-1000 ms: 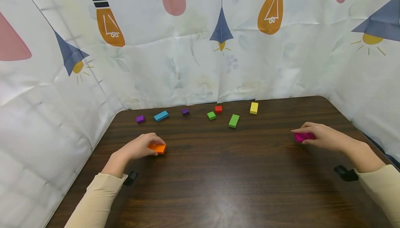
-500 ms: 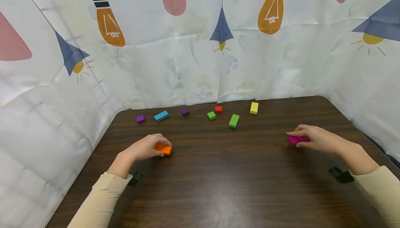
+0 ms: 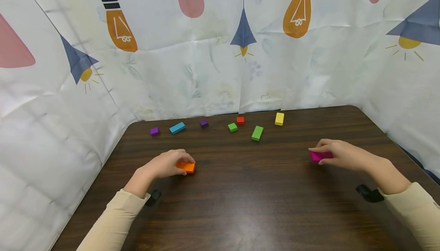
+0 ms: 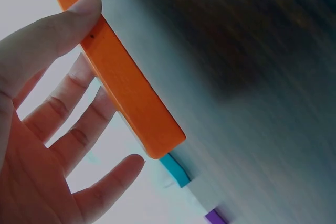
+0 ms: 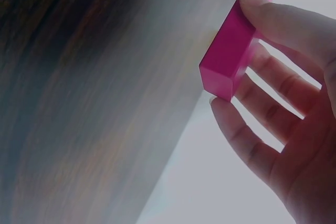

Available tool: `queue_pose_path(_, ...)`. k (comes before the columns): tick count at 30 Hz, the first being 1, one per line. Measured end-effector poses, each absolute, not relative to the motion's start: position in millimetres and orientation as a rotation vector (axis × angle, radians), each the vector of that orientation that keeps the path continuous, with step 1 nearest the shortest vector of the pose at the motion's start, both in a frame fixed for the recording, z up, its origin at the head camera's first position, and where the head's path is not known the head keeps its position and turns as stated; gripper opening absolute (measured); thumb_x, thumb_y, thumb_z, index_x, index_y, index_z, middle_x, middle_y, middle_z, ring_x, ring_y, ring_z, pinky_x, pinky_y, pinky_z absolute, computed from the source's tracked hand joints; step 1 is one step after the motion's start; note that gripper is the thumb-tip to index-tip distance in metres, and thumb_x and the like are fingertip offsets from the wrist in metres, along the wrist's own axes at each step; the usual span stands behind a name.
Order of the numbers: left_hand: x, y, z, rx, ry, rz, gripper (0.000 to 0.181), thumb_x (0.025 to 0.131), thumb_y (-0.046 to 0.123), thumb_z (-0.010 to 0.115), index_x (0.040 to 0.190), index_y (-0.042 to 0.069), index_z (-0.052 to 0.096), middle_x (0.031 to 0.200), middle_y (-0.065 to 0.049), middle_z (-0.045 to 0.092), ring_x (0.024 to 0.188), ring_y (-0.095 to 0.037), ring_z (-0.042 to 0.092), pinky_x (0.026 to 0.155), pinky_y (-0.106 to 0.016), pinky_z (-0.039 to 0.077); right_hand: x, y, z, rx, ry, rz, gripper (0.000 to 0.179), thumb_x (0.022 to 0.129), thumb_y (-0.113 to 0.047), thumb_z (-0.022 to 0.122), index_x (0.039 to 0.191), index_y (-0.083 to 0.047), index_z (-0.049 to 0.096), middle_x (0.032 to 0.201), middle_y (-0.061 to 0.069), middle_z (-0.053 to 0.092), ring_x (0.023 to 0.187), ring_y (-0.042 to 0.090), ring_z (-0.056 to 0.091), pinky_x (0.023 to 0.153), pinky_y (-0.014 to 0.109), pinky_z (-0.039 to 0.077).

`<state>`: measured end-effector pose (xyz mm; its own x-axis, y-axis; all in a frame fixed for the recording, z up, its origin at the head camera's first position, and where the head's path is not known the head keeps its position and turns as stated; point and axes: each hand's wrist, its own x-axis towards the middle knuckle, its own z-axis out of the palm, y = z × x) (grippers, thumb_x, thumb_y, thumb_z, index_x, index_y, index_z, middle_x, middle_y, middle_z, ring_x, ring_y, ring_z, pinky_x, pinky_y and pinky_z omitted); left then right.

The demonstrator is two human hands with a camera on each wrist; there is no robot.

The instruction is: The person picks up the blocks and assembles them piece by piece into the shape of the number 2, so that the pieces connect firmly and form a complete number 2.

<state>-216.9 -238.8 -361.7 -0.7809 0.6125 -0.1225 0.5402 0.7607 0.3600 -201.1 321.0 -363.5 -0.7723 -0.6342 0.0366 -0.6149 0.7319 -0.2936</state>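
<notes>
At the left of the table my left hand (image 3: 168, 164) pinches an orange block (image 3: 186, 167) between thumb and fingers. In the left wrist view the orange block (image 4: 128, 85) is long and flat-sided, with the thumb pressed on its face near one end. Over on the right, my right hand (image 3: 347, 154) holds a magenta block (image 3: 320, 156). The right wrist view shows that magenta block (image 5: 231, 48) as a rectangular bar, thumb on one side and fingers behind it. Whether either block touches the tabletop I cannot tell.
Along the far side of the dark wooden table (image 3: 247, 197) lie several blocks: purple (image 3: 154, 131), blue (image 3: 177, 128), dark purple (image 3: 204, 122), small green (image 3: 232, 127), red (image 3: 240, 120), longer green (image 3: 257, 133) and yellow (image 3: 279, 119). A printed white curtain (image 3: 213, 71) hangs behind.
My left hand has moved to the right with the orange block, and my right hand to the left with the magenta block. Both are slightly nearer to me. The other blocks have stayed put.
</notes>
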Motion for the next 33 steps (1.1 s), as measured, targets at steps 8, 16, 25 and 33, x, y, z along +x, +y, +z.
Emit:
queue_pose_path(8, -212, -230, -359, 0.907, 2.732, 0.43, 0.032, 0.088, 0.01, 0.082, 0.119, 0.013, 0.074, 0.113, 0.002, 0.065, 0.105, -0.023, 0.062, 0.095, -0.048, 0.051, -199, 316, -361, -1.095, 2.854, -0.439, 0.046, 0.085, -0.012, 0.083, 0.128, 0.002, 0.07, 0.108, -0.001, 0.063, 0.09, 0.014, 0.06, 0.075, 0.032, 0.056)
queue_pose_path(16, -206, -222, -361, 0.957, 2.753, 0.404, 0.031, 0.087, 0.011, 0.083, 0.116, 0.015, 0.074, 0.108, 0.006, 0.063, 0.1, -0.02, 0.061, 0.092, -0.046, 0.052, -197, 305, -363, -1.145, 2.809, -0.473, 0.046, 0.089, -0.018, 0.081, 0.129, 0.002, 0.069, 0.108, -0.003, 0.062, 0.09, 0.01, 0.06, 0.072, 0.03, 0.054)
queue_pose_path(25, -202, -211, -363, 1.002, 2.757, 0.377, 0.031, 0.086, 0.011, 0.084, 0.116, 0.015, 0.074, 0.108, 0.006, 0.063, 0.1, -0.018, 0.062, 0.092, -0.044, 0.053, -192, 293, -363, -1.158, 2.79, -0.445, 0.045, 0.088, -0.015, 0.082, 0.129, 0.0, 0.07, 0.106, -0.005, 0.061, 0.088, 0.007, 0.057, 0.072, 0.028, 0.053)
queue_pose_path(33, -197, -200, -364, 1.05, 2.749, 0.386, 0.032, 0.086, 0.011, 0.084, 0.116, 0.014, 0.074, 0.108, 0.004, 0.064, 0.098, -0.018, 0.062, 0.089, -0.044, 0.053, -188, 276, -361, -1.2, 2.746, -0.47, 0.044, 0.088, -0.014, 0.082, 0.129, 0.0, 0.07, 0.104, -0.006, 0.059, 0.085, 0.006, 0.054, 0.07, 0.026, 0.051)
